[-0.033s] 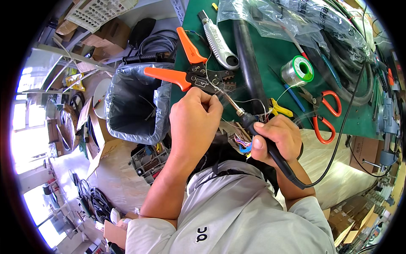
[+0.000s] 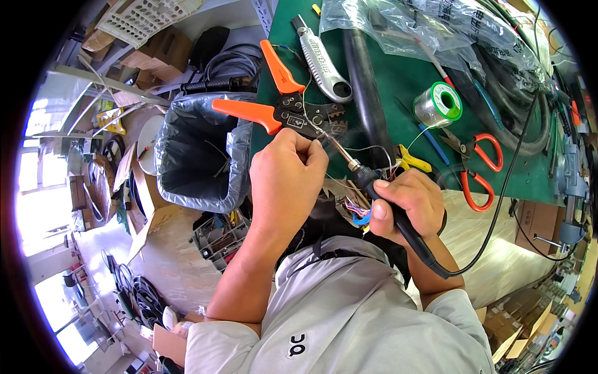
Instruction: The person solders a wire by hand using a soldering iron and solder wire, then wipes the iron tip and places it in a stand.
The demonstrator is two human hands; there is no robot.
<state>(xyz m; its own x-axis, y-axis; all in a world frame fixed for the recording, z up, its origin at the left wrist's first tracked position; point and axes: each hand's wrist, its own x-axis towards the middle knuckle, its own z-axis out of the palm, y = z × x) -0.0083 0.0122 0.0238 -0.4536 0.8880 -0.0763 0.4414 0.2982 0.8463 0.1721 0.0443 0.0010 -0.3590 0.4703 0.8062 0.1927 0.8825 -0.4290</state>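
Observation:
My left hand (image 2: 288,165) is closed in a pinch at the green table's near edge; a thin wire seems to run into its fingertips, which hide the held end. In my right hand (image 2: 411,202) is a soldering iron (image 2: 408,234) with a black handle, its metal tip slanting up and left to touch or nearly touch those fingertips. Just beyond lies a crimping tool (image 2: 289,112) with orange handles. A thick black cable (image 2: 367,93) ends near the iron, with thin wires around it. Beside that are yellow-handled cutters (image 2: 412,161). Colored wires (image 2: 360,215) hang below the iron.
A utility knife (image 2: 324,65), a solder spool (image 2: 439,105) and red-handled scissors (image 2: 479,165) lie on the table (image 2: 405,75). Clear plastic bags (image 2: 430,28) cover the far side. A lined trash bin (image 2: 202,153) stands left. The iron's cord (image 2: 498,218) loops at right.

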